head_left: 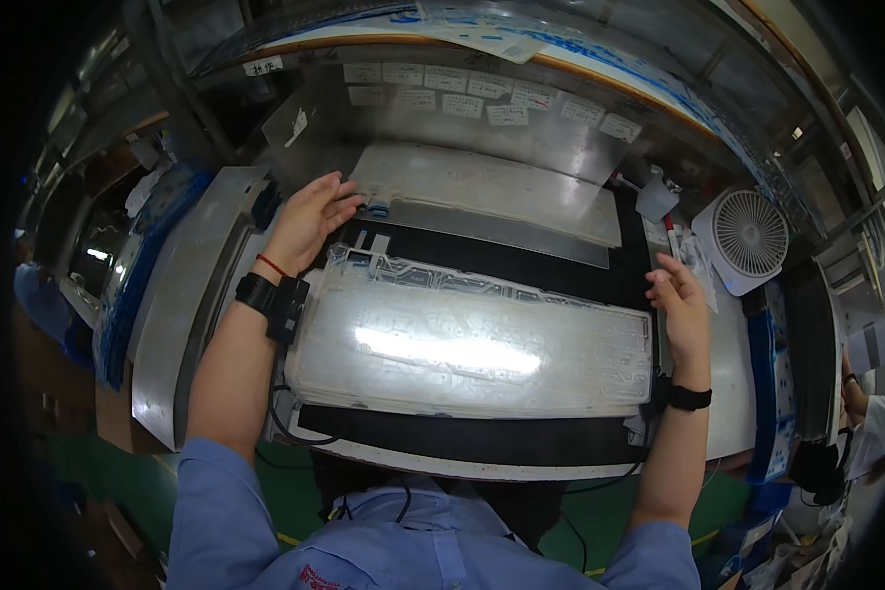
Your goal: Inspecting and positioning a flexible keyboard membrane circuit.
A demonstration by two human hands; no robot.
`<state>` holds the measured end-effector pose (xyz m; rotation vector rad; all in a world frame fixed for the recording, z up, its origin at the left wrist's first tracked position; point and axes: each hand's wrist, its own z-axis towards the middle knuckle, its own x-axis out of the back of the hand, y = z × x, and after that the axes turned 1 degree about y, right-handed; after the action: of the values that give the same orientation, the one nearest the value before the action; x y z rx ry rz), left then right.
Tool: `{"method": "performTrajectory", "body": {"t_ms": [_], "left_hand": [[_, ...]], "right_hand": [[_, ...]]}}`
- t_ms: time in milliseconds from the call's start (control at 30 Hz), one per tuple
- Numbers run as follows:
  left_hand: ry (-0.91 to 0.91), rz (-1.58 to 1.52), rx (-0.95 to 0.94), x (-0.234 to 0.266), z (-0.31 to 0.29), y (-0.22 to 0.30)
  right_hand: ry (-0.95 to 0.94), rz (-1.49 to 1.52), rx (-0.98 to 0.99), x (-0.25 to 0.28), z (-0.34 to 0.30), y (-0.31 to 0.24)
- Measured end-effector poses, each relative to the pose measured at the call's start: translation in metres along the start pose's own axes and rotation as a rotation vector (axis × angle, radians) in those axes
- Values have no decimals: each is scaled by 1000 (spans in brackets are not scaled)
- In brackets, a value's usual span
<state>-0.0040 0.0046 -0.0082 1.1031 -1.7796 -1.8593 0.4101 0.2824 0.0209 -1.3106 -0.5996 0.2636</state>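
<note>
A long clear film sheet with printed circuit traces (462, 344) lies in front of me on the black work surface, with a bright glare across its middle. My left hand (310, 224) is raised beyond its far left corner, fingers stretched and apart, with nothing visible in it. My right hand (680, 307) hovers by the sheet's right end, its fingers loosely bent and apart, also with nothing visible in it. Farther back, a flat metal plate (501, 192) lies on the black mat (472, 440), a clear strip along its near edge.
A white fan (747, 236) and a small white bottle (657, 197) stand at the back right. Paper labels (489, 87) line the metal back panel. Stacked metal plates (192, 305) sit at the left, with blue-edged sheets beside them. Another person's arm (855, 398) shows far right.
</note>
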Motion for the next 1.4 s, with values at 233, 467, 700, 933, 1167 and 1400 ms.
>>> {"method": "performTrajectory", "body": {"t_ms": [233,467,700,933,1167,1400], "left_hand": [[33,20,6,9,3,-4],[-37,75,28,4,-3,3],[-204,147,86,-19,-16,10],[-192,256,-22,-14,-11,8],[-70,144,-39,-15,-11,8],[-93,180,-41,-8,-8,8]], "right_hand": [[-470,-304,-3,-3,-9,-10],[-320,23,30,-2,-9,-7],[-152,17,59,-1,-4,-1],[-57,119,8,-2,-2,0],[-72,115,-18,3,3,8],[17,171,-25,3,4,6]]}}
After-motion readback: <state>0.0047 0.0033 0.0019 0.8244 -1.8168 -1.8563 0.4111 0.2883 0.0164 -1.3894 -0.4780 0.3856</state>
